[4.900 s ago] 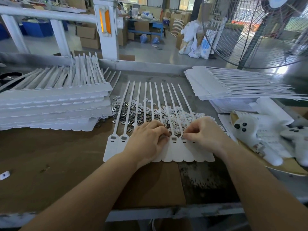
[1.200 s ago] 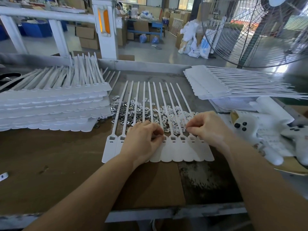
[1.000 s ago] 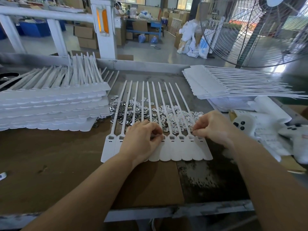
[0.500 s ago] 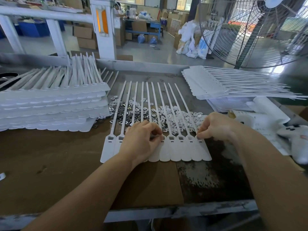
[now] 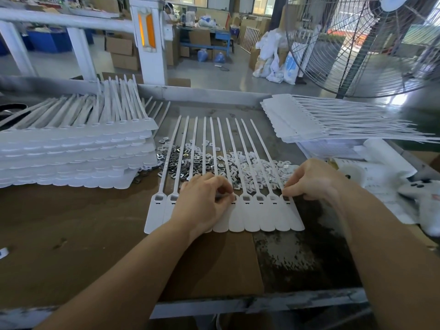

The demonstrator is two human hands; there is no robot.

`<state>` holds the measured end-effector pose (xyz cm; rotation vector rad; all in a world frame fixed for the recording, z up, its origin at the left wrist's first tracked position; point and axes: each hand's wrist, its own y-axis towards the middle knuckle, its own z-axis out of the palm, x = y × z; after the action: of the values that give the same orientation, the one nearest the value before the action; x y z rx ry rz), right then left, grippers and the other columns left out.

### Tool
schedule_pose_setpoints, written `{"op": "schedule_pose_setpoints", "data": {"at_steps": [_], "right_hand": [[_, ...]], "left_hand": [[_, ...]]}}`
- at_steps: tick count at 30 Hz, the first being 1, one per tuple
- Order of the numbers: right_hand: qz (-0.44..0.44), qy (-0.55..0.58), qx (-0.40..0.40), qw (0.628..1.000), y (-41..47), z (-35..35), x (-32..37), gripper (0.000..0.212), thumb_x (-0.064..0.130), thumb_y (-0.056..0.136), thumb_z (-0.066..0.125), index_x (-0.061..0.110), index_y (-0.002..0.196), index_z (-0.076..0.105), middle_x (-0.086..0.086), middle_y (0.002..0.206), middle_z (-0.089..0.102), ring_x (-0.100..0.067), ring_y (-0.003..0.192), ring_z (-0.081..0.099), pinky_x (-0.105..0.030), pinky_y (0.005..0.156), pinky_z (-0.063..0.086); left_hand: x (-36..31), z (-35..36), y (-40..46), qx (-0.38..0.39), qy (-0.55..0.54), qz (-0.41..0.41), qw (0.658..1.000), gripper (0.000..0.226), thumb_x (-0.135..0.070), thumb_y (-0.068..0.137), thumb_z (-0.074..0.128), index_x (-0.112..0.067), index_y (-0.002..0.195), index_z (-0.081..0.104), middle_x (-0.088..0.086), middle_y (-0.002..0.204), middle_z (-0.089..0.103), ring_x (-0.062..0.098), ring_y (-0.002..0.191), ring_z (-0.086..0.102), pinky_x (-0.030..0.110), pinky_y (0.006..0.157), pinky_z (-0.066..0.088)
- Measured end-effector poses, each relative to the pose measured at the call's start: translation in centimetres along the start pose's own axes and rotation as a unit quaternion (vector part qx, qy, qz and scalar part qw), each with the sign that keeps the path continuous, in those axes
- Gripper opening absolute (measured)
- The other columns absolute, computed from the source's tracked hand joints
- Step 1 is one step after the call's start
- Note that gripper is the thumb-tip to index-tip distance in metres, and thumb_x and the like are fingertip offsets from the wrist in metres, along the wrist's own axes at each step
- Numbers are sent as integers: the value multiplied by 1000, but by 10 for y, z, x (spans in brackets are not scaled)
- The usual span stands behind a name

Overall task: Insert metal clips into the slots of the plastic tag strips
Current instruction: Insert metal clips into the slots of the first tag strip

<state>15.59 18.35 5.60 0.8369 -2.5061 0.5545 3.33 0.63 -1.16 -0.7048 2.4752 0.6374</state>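
Seemingly both hands pinch unseen clips: left hand mid-strip, right hand at three o'clock on the tag strip, where a tilted clip could jam or skitter away.

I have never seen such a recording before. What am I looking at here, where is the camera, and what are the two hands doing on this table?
There is no machine here: a person works with bare hands, and the single camera sits on the person's head, looking forward and down.

On the brown worktable lies a white strip of joined plastic tags, with thin tails pointing away. Under those tails is a loose pile of small metal clips. Stacks of the same strips stand at the left, and more strips lie at the right.

The left hand rests on the strip, its fingers curled as if pinching something small; what it is I cannot tell. The right hand pinches at the slot of the rightmost tag, probably pressing a clip in.
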Motion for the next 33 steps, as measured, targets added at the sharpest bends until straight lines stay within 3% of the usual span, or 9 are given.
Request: {"op": "schedule_pose_setpoints", "data": {"at_steps": [4, 6, 9, 13, 18, 21, 33], "right_hand": [[-82, 32, -50, 995, 0, 10, 12, 6, 12, 78, 74, 18, 78, 73, 5, 79, 66, 0, 68, 56, -12, 53, 36], [-130, 45, -59, 989, 0, 22, 26, 10, 9, 79, 72, 18, 81, 73, 8, 78, 64, 3, 70, 56, -9, 56, 38], [-175, 45, -60, 982, 2, 44, 46, 13, 5, 81, 68, 15, 86, 74, 3, 85, 68, -9, 80, 63, -24, 77, 51], [-207, -16, -88, 974, 10, 70, 66, 17, 8, 86, 62, 16, 97, 72, -1, 104, 68, -16, 96, 62, -29, 88, 49], [-210, -99, -108, 967, 21, 86, 76, 24, 7, 86, 54, 16, 100, 71, -7, 113, 60, -24, 106, 54, -31, 83, 49], [-206, -115, -116, 965, 25, 88, 80, 25, 4, 83, 54, 16, 94, 73, -6, 107, 64, -24, 101, 57, -31, 79, 52], [-187, 13, -122, 975, 24, 86, 76, 17, 4, 83, 61, 17, 87, 71, 1, 90, 70, -16, 87, 63, -32, 80, 51]], "left_hand": [[2, 2, 1, -7, 9, -3, 1000, 14, -41, 87, 60, -31, 97, 62, -13, 99, 52, 10, 101, 44, 30, 95, 35], [3, 4, 1, -19, 20, -9, 1000, 19, -44, 86, 60, -30, 99, 61, -14, 99, 44, 7, 102, 36, 24, 93, 27], [3, 5, 1, -39, 40, -18, 998, 25, -49, 84, 60, -30, 99, 61, -14, 101, 36, 6, 101, 28, 19, 91, 20], [3, 6, 0, -30, 62, -20, 997, 29, -50, 87, 54, -29, 104, 63, -12, 105, 39, 12, 111, 33, 25, 97, 23], [5, 7, 1, -33, 72, -15, 997, 30, -47, 88, 52, -25, 105, 66, -7, 114, 47, 13, 110, 34, 25, 96, 25], [5, 7, 1, -37, 64, -13, 997, 29, -46, 88, 53, -26, 104, 66, -8, 113, 47, 12, 108, 33, 23, 94, 23], [5, 4, 1, -39, 46, -11, 998, 27, -48, 86, 57, -26, 98, 67, -14, 101, 35, 5, 98, 27, 18, 85, 18]]}}
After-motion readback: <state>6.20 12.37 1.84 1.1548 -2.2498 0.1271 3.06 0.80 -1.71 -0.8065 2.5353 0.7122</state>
